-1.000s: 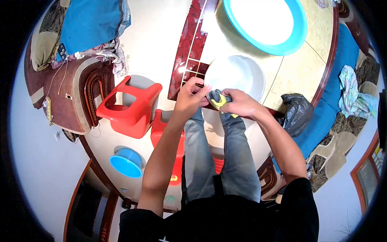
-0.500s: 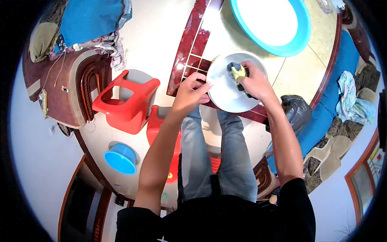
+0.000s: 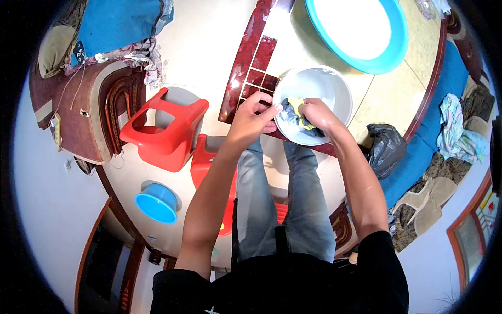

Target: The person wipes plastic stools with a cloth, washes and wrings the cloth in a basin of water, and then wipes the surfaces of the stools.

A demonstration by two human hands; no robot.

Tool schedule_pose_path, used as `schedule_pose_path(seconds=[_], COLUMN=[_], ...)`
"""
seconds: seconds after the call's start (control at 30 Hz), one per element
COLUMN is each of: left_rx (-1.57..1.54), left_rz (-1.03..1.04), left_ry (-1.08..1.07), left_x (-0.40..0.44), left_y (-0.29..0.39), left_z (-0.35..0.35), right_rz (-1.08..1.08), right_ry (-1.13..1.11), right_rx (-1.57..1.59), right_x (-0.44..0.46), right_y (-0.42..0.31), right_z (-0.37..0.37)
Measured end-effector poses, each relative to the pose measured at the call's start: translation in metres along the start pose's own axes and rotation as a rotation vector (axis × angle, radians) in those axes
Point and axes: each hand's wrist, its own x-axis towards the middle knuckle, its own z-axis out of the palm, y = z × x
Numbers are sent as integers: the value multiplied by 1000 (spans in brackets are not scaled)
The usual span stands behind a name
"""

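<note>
Cream-tiled, the table (image 3: 395,99) I watched remotely bore a turquoise basin (image 3: 389,56), far right, and a white bowl (image 3: 340,97), nearer. The left hand (image 3: 253,119) gripped the bowl's left rim; the right hand (image 3: 318,115) clutched a yellow-and-grey cloth (image 3: 294,111) inside it.

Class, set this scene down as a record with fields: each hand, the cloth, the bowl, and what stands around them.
Left hand: the left hand is at the bowl's left rim; firmness of grip unclear
Right hand: the right hand holds the cloth inside the bowl
Cloth: the cloth is yellow and dark grey, bunched
Bowl: the bowl is whitish, on the table
Beyond bowl: blue basin
Table's right edge: black bag
Floor, left: red stool, blue tub
</note>
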Motion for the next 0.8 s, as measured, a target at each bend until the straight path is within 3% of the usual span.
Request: schedule_pose_path(seconds=[0.17,0.33,0.53,0.67,0.8], left_rx=[-12,-15,-11,-13,-19], left_rz=[7,12,25,18,19], left_ry=[6,-8,-24,-28,-42], left_x=[1,2,3,4,4], left_y=[-2,-2,-2,-1,-1], left_z=[0,-1,-3,-3,-5], right_rz=[-17,-34,-103,-134,-249], right_ry=[-22,-36,273,403,375], right_rx=[62,321,463,416,18], right_x=[-13,-26,-63,-74,-64], right_y=[-5,-8,-27,-30,-27], right_z=[-2,-9,-46,-62,-53])
